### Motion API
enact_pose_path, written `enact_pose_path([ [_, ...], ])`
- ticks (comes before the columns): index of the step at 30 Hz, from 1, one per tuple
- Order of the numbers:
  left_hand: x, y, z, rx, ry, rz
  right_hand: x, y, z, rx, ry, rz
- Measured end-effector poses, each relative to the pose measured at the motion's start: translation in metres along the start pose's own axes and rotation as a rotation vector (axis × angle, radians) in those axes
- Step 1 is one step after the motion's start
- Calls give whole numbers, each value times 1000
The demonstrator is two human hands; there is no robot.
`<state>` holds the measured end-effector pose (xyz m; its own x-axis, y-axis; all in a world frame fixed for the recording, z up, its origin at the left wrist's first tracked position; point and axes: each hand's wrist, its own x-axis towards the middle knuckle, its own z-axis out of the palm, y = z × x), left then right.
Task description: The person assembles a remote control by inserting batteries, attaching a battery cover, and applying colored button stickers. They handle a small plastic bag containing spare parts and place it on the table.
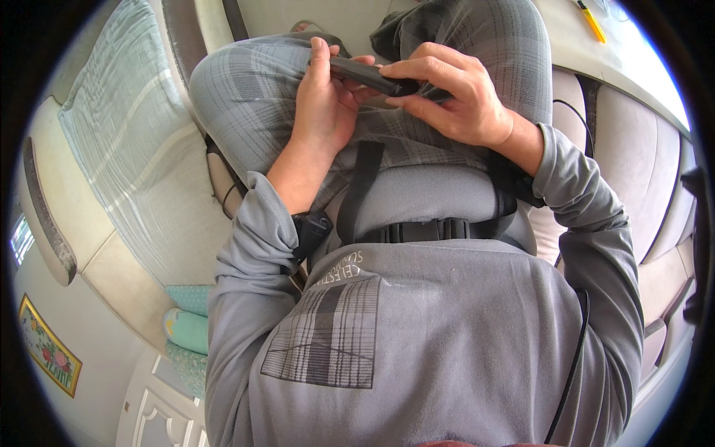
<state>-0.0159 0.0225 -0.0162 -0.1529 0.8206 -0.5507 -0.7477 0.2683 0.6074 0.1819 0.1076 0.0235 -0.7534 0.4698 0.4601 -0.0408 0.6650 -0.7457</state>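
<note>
Supporting the left end of a black elongated object [365, 76], the left hand [325, 108] is curled about it. The object is held between the hands, above plaid trousers [246, 78], its right end pinched between thumb and fingers of the right hand [463, 95]. Farther right, a yellow pen-like item [593, 24] is seen on the pale worktop [633, 56].

A slim, dark grey-to-black, bar-shaped object [365, 75] with a smooth, hard-looking surface is held above the lap, supported by the left hand [325, 112] near its far end and pinched by the right hand [463, 97] at its near, blacker, rounded end. It slants down toward the right; fingers cover parts of it.
</note>
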Motion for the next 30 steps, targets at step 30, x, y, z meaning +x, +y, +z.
enact_pose_path([
  [30,-5,4,1,-24,-23,-132,-77,134,-234,-1087,291,634],
])
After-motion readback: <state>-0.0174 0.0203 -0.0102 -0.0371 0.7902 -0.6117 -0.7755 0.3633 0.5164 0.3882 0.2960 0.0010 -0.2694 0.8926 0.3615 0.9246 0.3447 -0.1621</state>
